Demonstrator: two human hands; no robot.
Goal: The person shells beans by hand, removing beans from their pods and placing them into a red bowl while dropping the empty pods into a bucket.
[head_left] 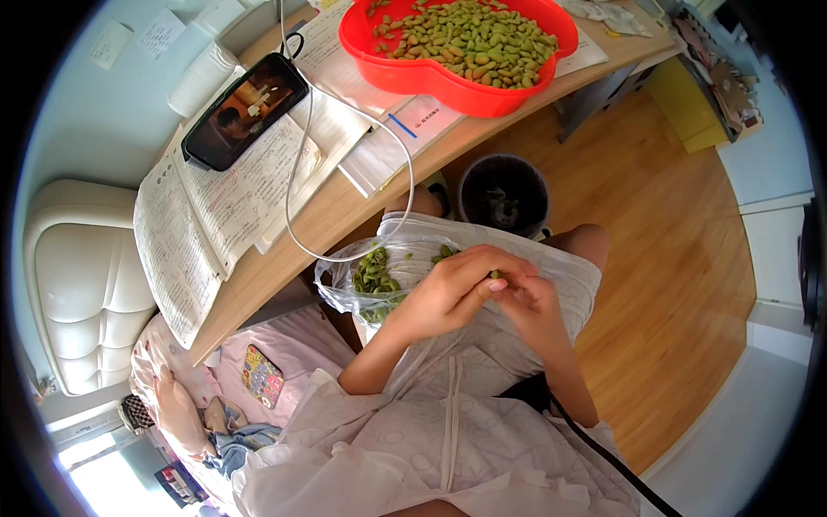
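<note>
My left hand (452, 289) and my right hand (532, 306) meet above my lap, fingers bent and closed together. Between their fingertips shows a small green bean (494, 274); most of it is hidden, so I cannot tell whether it is still in a skin. Beside my left hand, a clear plastic bag (336, 297) lies on my lap, with green bean pieces (375, 274) in it. On the desk, a red plastic tray (388, 76) holds a heap of pale green and brownish beans (482, 43).
A phone (245, 112) leans on open notebooks (202, 211) on the wooden desk (258, 284). A white cable (409, 172) loops over the desk edge toward the bag. A dark bin (504, 194) stands on the floor past my knees. A patterned phone case (262, 376) lies on the bed.
</note>
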